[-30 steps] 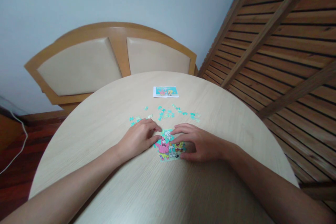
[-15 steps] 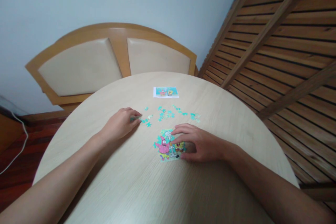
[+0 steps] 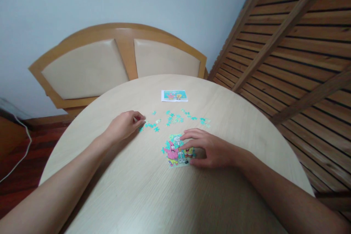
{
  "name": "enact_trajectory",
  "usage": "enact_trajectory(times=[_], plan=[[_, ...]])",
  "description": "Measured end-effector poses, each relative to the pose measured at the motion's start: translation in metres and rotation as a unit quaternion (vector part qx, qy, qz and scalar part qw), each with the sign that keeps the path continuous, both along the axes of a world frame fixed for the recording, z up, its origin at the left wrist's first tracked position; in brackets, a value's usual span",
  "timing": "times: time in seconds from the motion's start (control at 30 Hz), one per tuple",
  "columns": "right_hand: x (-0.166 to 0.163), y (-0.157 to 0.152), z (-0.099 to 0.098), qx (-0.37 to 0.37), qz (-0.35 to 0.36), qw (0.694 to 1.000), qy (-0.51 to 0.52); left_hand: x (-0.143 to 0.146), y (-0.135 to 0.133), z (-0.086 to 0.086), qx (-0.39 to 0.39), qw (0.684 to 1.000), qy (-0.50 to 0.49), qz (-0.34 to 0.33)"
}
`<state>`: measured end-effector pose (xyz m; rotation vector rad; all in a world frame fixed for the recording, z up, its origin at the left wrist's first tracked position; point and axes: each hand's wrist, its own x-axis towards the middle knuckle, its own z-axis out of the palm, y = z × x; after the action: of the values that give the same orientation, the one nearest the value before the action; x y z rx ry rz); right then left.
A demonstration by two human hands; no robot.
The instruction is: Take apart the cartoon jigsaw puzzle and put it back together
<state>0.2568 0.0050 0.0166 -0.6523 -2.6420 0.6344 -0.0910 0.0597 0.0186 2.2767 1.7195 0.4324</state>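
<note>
A partly joined jigsaw puzzle [image 3: 173,150] with a pink starfish, a pale figure and a yellow square figure lies flat on the round table [image 3: 131,197]. My right hand [image 3: 210,148] rests over its right side, fingers apart and curved, covering part of the yellow figure. Beside the left end of the loose puzzle pieces [image 3: 170,117], my left hand [image 3: 127,124] has its thumb and forefinger pinched together. Whatever is between those fingertips is too small or hidden to make out. One teal puzzle piece [image 3: 140,129] lies just below them.
A small picture card [image 3: 174,95] with the same figures lies beyond the loose pieces. A padded bench back [image 3: 85,69] stands behind the table against the wall. Slatted wood [image 3: 296,44] rises on the right, and a white cable [image 3: 26,142] hangs at the left.
My left hand has drawn slightly back and left, its thumb and forefinger now together, uncovering a teal piece beneath. The right hand stays on the puzzle.
</note>
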Motion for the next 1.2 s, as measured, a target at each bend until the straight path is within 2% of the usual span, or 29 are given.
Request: enact_trajectory(times=[0.1, 0.2, 0.37, 0.5, 0.7, 0.97, 1.2], plan=[[0.0, 0.0, 0.0, -0.003, 0.0, 1.0, 0.0, 0.006, -0.003, 0.001, 0.024, 0.997, -0.036, -0.066], [0.0, 0.0, 0.0, -0.006, 0.001, 1.0, -0.002, 0.012, -0.005, -0.005, 0.049, 0.991, -0.041, -0.12], [-0.001, 0.0, -0.001, -0.004, 0.0, 1.0, -0.002, 0.016, -0.004, -0.016, 0.057, 0.99, -0.027, -0.129], [0.001, 0.002, 0.0, -0.002, -0.006, 1.0, 0.004, 0.016, -0.003, -0.019, 0.058, 0.987, -0.032, -0.144], [0.012, 0.01, 0.003, 0.012, -0.03, 0.999, 0.004, 0.018, -0.006, -0.014, 0.049, 0.989, -0.037, -0.137], [0.007, 0.007, -0.004, 0.014, -0.036, 0.999, -0.022, 0.029, -0.016, -0.003, 0.036, 0.993, -0.047, -0.106], [0.004, 0.008, -0.006, 0.033, -0.059, 0.998, 0.002, 0.053, -0.038, -0.005, 0.027, 0.979, -0.136, -0.151]])
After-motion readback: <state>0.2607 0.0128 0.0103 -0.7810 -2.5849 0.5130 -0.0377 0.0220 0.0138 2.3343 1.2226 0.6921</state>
